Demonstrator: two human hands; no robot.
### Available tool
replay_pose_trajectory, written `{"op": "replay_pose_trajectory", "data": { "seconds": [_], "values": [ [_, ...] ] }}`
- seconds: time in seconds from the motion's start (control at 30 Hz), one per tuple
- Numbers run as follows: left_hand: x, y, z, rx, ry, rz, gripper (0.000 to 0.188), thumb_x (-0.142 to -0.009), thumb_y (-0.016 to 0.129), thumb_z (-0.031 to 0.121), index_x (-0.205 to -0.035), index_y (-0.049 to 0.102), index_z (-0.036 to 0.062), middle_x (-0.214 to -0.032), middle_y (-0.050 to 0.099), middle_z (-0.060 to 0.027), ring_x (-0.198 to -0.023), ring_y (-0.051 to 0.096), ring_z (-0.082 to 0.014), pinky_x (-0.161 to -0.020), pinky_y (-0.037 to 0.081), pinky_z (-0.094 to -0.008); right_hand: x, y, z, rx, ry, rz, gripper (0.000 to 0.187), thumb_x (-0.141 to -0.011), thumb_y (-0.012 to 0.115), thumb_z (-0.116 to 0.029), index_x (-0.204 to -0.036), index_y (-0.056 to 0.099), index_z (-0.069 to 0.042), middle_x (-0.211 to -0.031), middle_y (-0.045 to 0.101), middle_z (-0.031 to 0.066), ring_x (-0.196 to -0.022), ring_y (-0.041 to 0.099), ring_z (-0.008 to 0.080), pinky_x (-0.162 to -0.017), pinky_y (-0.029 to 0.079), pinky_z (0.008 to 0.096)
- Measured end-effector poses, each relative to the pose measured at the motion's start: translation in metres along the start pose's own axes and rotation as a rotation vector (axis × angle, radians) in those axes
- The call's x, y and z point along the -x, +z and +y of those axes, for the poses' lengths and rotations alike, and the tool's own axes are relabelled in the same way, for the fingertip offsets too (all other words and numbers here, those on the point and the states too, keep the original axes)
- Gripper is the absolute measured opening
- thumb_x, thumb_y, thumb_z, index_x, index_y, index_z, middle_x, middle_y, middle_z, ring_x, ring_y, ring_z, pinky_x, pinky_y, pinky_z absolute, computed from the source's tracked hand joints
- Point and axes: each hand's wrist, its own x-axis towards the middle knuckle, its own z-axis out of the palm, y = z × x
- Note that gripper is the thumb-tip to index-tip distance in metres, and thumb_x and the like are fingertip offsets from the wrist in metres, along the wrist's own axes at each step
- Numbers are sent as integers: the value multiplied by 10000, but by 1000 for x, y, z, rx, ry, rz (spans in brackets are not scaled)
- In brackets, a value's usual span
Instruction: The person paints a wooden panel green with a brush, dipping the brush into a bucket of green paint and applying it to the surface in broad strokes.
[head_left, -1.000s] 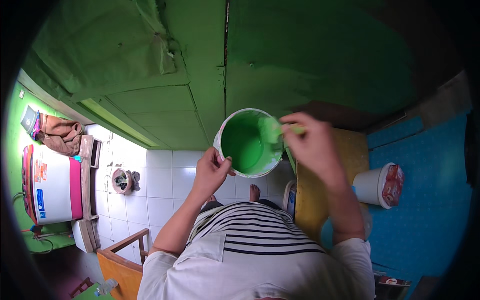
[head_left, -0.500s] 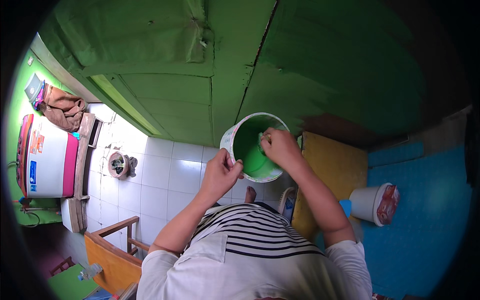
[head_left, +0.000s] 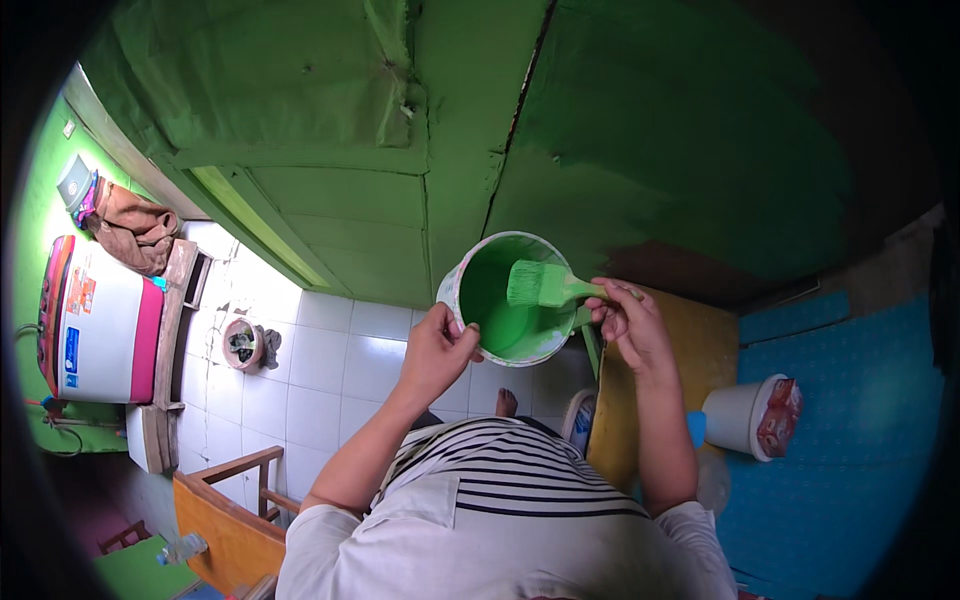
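Note:
In front of my body I hold a white bucket [head_left: 457, 285] with green paint [head_left: 497, 325] in it. My left hand [head_left: 440, 345] is closed on the bucket's left rim, thumb over the edge. Across the bucket's mouth lies a paintbrush [head_left: 545, 285], its bristles and ferrule coated in green, bristles pointing left. My right hand [head_left: 632, 325] grips the end of its handle, just outside the right rim. Beyond the bucket stands a panelled wall [head_left: 340, 200], green on the left and running into a dark, brownish patch at the right.
At left a white and pink washing machine [head_left: 105, 325] stands by a wooden bench with brown cloth [head_left: 135, 225]. A small waste bin [head_left: 240, 345] sits on the tiled floor. A wooden chair [head_left: 225, 520] is lower left. At right are a yellow panel [head_left: 655, 400] and a white tub [head_left: 735, 415].
My right hand has drawn back to the right, out of the bucket. The brush, mostly hidden before, now shows across the opening. My left hand still holds the rim.

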Motion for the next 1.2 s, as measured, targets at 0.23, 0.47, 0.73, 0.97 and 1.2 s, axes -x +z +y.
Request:
{"op": "replay_pose_trajectory", "data": {
  "seconds": [0.23, 0.47, 0.73, 0.97, 1.2],
  "values": [
    [-9, 3, -8, 21, 11, -12, 161, -919, 577, 35, -843, 444, -11, -748, 550, -82, -620, 649, -173, -569, 591, -315, 1, -34, 42, -727, 242, -48, 280, -961, 583, -230, -1162, 588, -33, -849, 642, 88, -697, 585, 140, -450, 399, 187],
    [-11, 7, -18, 72, 83, 8, 244, -925, 599, 46, -795, 393, 33, -691, 529, -58, -603, 671, -191, -524, 561, -310, 9, -11, 6, -735, -120, -109, 323, -970, 585, -261, -1213, 595, -46, -924, 678, 119, -731, 623, 161, -580, 513, 253],
    [-5, 10, -26, 99, -3, -11, 183, -914, 579, 28, -848, 411, -2, -768, 541, -100, -614, 659, -216, -588, 625, -372, 21, 20, -144, -203, -997, 67, 282, -997, 569, -169, -1199, 611, 24, -941, 693, 133, -788, 670, 152, -713, 596, 311],
    [2, 12, -32, 59, -27, -11, 179, -907, 577, 21, -842, 411, 6, -716, 563, -112, -577, 669, -239, -560, 610, -369, 6, -12, -211, 60, -1259, 388, 270, -980, 605, -164, -1162, 629, 33, -909, 700, 141, -753, 677, 131, -676, 595, 272],
    [1, 15, -46, 95, -40, -47, 221, -906, 586, 16, -817, 383, 19, -700, 560, -109, -596, 695, -274, -527, 594, -352, 25, -132, -252, 237, -1374, 842, 283, -973, 627, -205, -1129, 650, 30, -902, 695, 120, -726, 650, 109, -632, 569, 244]
  ]
}}
